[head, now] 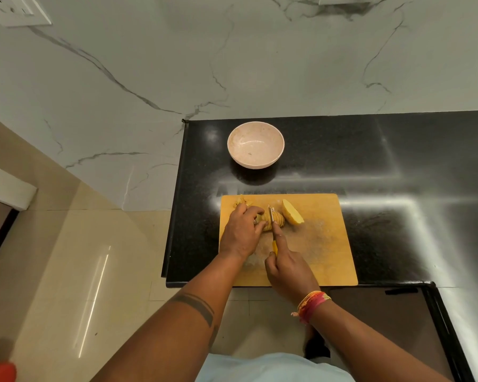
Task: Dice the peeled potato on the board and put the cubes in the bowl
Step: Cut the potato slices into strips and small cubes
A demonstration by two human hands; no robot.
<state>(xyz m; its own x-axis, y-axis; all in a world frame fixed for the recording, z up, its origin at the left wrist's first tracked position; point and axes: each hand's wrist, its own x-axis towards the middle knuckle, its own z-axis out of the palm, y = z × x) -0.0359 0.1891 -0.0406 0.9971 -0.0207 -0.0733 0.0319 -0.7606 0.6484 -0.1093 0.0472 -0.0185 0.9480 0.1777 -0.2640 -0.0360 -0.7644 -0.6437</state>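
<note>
Though curled, fingers (279, 232) round knife (271, 216)

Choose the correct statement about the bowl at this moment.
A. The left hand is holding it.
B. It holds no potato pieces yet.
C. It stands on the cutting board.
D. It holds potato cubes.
B: the bowl on the black counter shows a bare inside, while the sliced potato lies on the board.
</note>
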